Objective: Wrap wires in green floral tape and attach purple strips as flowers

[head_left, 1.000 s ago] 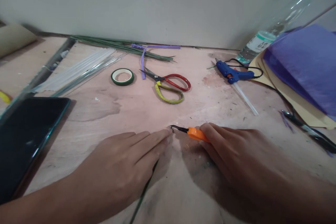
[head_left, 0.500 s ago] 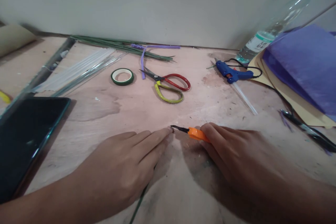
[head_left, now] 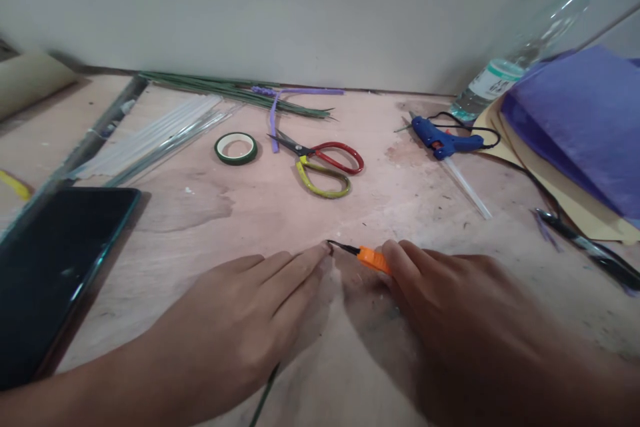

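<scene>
My left hand [head_left: 240, 320] rests palm down on the table, fingers pressed together. A thin green floral wire [head_left: 264, 397] runs beneath it, coming out near the wrist. In my right hand [head_left: 440, 307] is a slim tool with an orange handle and dark narrow jaws, which looks like long-nose pliers [head_left: 373, 259]. Their tip meets my left fingertips, where a dark bit, probably the wire's end, shows; the exact contact is too small to make out. Beyond my hands lie scissors [head_left: 325, 192] with one red and one yellow handle, and a roll of green tape [head_left: 236, 160].
Green wires [head_left: 200, 85] and clear glue sticks [head_left: 155, 137] lie at the back left, with a phone [head_left: 60, 267] nearer. A blue glue gun [head_left: 440, 140], a bottle [head_left: 500, 83], purple sheets [head_left: 575, 127] and a black pen [head_left: 590, 250] are on the right.
The view has shifted slightly. My right hand and the orange-handled pliers sit a little lower and tilt a bit more; my left hand stays pressed on the wire.
</scene>
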Motion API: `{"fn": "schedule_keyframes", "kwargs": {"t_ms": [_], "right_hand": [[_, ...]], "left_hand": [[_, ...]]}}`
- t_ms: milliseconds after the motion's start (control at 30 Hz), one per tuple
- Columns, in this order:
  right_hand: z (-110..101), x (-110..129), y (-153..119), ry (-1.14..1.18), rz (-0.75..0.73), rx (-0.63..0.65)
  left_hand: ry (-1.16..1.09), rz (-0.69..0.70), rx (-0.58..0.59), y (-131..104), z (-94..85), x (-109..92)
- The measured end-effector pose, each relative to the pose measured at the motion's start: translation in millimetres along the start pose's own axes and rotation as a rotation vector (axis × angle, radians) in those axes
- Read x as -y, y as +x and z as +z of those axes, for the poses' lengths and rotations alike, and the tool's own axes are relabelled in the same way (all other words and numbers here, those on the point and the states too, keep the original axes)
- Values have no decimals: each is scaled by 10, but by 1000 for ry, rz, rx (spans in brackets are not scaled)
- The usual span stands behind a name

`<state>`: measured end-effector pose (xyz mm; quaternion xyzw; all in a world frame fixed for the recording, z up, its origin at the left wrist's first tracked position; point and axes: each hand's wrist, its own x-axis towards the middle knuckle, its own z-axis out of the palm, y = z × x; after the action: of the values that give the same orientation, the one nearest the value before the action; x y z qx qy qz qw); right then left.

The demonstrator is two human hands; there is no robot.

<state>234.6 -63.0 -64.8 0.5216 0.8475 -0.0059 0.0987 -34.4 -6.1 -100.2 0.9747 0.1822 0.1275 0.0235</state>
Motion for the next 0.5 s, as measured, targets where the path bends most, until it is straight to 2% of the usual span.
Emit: {"fn": "schedule_keyframes", "kwargs": {"t_ms": [267, 500], "right_hand": [[53, 38, 20, -127, -97, -14], [55, 56, 43, -52, -6, 81]], "left_hand": [[33, -9, 21, 23, 46, -25], [92, 29, 1, 10, 42, -19]]}}
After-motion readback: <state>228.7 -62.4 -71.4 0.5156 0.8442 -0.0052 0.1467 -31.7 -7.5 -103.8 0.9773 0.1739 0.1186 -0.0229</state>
